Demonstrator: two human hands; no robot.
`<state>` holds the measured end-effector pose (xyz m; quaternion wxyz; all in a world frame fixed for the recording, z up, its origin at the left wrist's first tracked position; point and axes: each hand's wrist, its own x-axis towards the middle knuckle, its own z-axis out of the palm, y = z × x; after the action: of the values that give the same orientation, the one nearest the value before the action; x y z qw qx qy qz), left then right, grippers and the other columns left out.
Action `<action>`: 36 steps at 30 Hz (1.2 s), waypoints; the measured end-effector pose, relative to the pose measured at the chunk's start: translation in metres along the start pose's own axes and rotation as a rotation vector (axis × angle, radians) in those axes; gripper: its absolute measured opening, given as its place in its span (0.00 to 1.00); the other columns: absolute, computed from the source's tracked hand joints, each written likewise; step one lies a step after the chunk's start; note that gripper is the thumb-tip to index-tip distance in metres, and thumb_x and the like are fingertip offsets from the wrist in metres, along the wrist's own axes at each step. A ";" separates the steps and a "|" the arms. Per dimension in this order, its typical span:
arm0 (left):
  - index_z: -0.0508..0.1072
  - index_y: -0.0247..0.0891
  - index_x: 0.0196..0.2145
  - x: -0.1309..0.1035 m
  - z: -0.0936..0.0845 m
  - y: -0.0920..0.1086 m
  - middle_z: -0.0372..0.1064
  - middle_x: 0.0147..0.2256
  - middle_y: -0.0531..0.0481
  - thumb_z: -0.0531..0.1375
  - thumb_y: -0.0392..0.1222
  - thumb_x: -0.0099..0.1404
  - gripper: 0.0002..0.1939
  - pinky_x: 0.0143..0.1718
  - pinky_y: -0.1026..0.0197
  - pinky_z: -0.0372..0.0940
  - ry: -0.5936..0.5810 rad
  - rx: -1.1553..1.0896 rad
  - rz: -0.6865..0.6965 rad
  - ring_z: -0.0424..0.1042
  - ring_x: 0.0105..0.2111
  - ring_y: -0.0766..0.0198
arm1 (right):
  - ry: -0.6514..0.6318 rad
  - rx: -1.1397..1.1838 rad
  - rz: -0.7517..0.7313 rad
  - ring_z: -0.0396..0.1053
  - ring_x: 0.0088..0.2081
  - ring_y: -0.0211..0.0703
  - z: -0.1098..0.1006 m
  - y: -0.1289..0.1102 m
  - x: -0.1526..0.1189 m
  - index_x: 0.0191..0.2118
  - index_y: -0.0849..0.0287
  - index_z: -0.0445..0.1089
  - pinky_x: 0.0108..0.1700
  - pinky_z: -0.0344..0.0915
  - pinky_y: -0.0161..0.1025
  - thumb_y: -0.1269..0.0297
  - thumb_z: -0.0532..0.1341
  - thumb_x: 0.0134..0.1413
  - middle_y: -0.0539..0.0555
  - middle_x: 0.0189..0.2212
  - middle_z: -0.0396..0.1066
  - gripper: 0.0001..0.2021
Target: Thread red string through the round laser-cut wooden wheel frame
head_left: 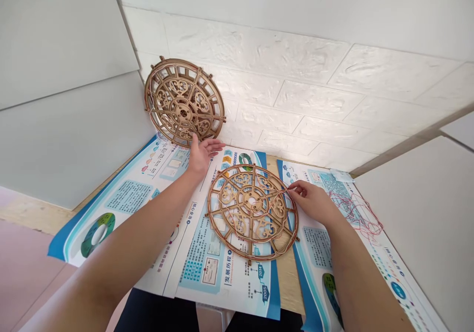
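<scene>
A round wooden lattice frame [251, 228], cut with scrollwork and spokes, lies in front of me with thin wire strung over it. My right hand [309, 199] is closed at its right rim, thumb and fingertips pinched together there; whether the wire is also between them I cannot tell. My left hand [203, 156] is open and holds nothing, its fingers stretched to the right. Just behind that hand, a second bundle of round wooden frames [184, 113] leans tilted against the wall, also with wire along its rim.
Printed poster sheets [129, 196] cover much of the wooden tabletop [291, 268]. A tangle of thin red wire [361, 216] lies on the right. White brick-patterned wall [307, 95] rises behind, with grey panels [70, 139] on the left and right [422, 203].
</scene>
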<state>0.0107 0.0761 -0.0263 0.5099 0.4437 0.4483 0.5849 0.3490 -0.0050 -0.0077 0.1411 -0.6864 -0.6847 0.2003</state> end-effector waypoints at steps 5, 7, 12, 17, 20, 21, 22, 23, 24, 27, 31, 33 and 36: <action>0.71 0.40 0.46 -0.002 -0.002 0.009 0.75 0.54 0.38 0.23 0.69 0.67 0.46 0.56 0.47 0.66 -0.016 0.051 0.067 0.70 0.58 0.51 | -0.001 0.004 -0.002 0.68 0.28 0.45 0.001 0.001 0.000 0.39 0.54 0.76 0.28 0.58 0.38 0.51 0.58 0.58 0.52 0.25 0.71 0.15; 0.71 0.40 0.44 -0.004 -0.001 0.008 0.76 0.50 0.39 0.27 0.67 0.71 0.40 0.57 0.48 0.64 0.057 0.109 0.130 0.72 0.56 0.52 | 0.000 0.005 -0.004 0.68 0.28 0.45 0.001 0.002 0.001 0.39 0.54 0.76 0.28 0.58 0.38 0.50 0.58 0.57 0.52 0.25 0.71 0.15; 0.70 0.41 0.40 -0.011 0.004 0.003 0.76 0.43 0.42 0.38 0.60 0.75 0.28 0.55 0.52 0.65 0.153 0.303 0.309 0.74 0.45 0.55 | -0.007 0.005 0.002 0.68 0.28 0.45 0.001 0.002 0.001 0.39 0.54 0.76 0.29 0.58 0.39 0.50 0.58 0.57 0.52 0.26 0.71 0.15; 0.66 0.42 0.40 -0.010 -0.001 0.002 0.71 0.37 0.47 0.41 0.47 0.75 0.16 0.46 0.51 0.67 0.165 0.381 0.192 0.72 0.33 0.57 | -0.012 -0.003 0.001 0.68 0.29 0.45 0.000 0.000 0.001 0.38 0.54 0.76 0.30 0.59 0.39 0.52 0.58 0.57 0.51 0.25 0.71 0.14; 0.64 0.44 0.42 -0.009 -0.006 0.001 0.71 0.38 0.47 0.45 0.41 0.72 0.10 0.46 0.49 0.66 0.173 0.553 0.117 0.73 0.36 0.54 | -0.016 0.003 0.000 0.68 0.29 0.46 0.000 0.000 0.001 0.39 0.54 0.76 0.30 0.59 0.39 0.52 0.58 0.57 0.52 0.26 0.71 0.14; 0.64 0.44 0.44 -0.009 -0.008 0.001 0.71 0.40 0.47 0.46 0.40 0.71 0.10 0.46 0.48 0.65 0.176 0.612 0.105 0.73 0.39 0.52 | -0.019 0.004 0.007 0.68 0.30 0.46 0.000 0.001 0.001 0.39 0.54 0.76 0.30 0.59 0.39 0.52 0.58 0.57 0.52 0.27 0.72 0.14; 0.64 0.44 0.46 -0.009 -0.008 0.001 0.72 0.41 0.46 0.48 0.38 0.69 0.10 0.47 0.47 0.65 0.171 0.677 0.095 0.73 0.42 0.50 | -0.022 0.004 0.013 0.68 0.30 0.46 0.000 0.001 0.001 0.39 0.54 0.76 0.30 0.59 0.39 0.52 0.58 0.57 0.52 0.27 0.72 0.14; 0.64 0.44 0.48 -0.009 -0.009 0.001 0.72 0.43 0.45 0.50 0.37 0.67 0.12 0.47 0.47 0.65 0.158 0.746 0.083 0.73 0.44 0.49 | -0.022 0.004 0.017 0.69 0.30 0.46 0.000 0.001 0.001 0.39 0.54 0.76 0.30 0.59 0.39 0.52 0.58 0.57 0.52 0.27 0.72 0.14; 0.63 0.44 0.50 -0.010 -0.009 0.001 0.72 0.44 0.44 0.53 0.35 0.64 0.16 0.48 0.47 0.65 0.137 0.816 0.072 0.72 0.45 0.47 | -0.023 0.004 0.017 0.69 0.30 0.46 0.000 0.001 0.001 0.39 0.54 0.76 0.30 0.59 0.39 0.52 0.58 0.58 0.52 0.27 0.72 0.14; 0.63 0.42 0.55 -0.012 -0.009 0.001 0.71 0.46 0.42 0.59 0.29 0.55 0.29 0.45 0.48 0.66 0.035 0.975 0.056 0.72 0.44 0.46 | -0.025 0.007 0.005 0.69 0.30 0.46 0.000 0.001 0.001 0.39 0.54 0.76 0.30 0.60 0.39 0.52 0.58 0.58 0.52 0.27 0.72 0.14; 0.65 0.39 0.58 -0.013 -0.009 0.003 0.69 0.49 0.39 0.57 0.25 0.56 0.32 0.46 0.50 0.67 -0.013 1.033 0.105 0.72 0.43 0.49 | -0.030 0.000 0.014 0.68 0.29 0.46 0.000 0.000 0.001 0.38 0.54 0.76 0.30 0.59 0.39 0.51 0.58 0.58 0.51 0.26 0.71 0.14; 0.65 0.38 0.60 -0.012 -0.010 0.003 0.69 0.49 0.39 0.55 0.24 0.58 0.32 0.48 0.49 0.67 -0.014 1.049 0.137 0.72 0.45 0.49 | -0.033 -0.004 0.017 0.68 0.29 0.46 0.000 0.000 0.001 0.39 0.54 0.75 0.31 0.59 0.40 0.51 0.58 0.58 0.51 0.25 0.71 0.14; 0.64 0.37 0.62 -0.010 -0.009 0.000 0.69 0.49 0.37 0.53 0.23 0.58 0.34 0.50 0.47 0.67 -0.036 1.092 0.161 0.71 0.48 0.46 | -0.034 -0.009 0.018 0.68 0.30 0.46 0.001 0.001 0.001 0.39 0.54 0.75 0.31 0.59 0.40 0.51 0.58 0.58 0.51 0.26 0.71 0.15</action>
<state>0.0026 0.0650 -0.0291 0.1670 0.6865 0.6423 0.2970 0.3495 -0.0044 -0.0088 0.1244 -0.6896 -0.6817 0.2103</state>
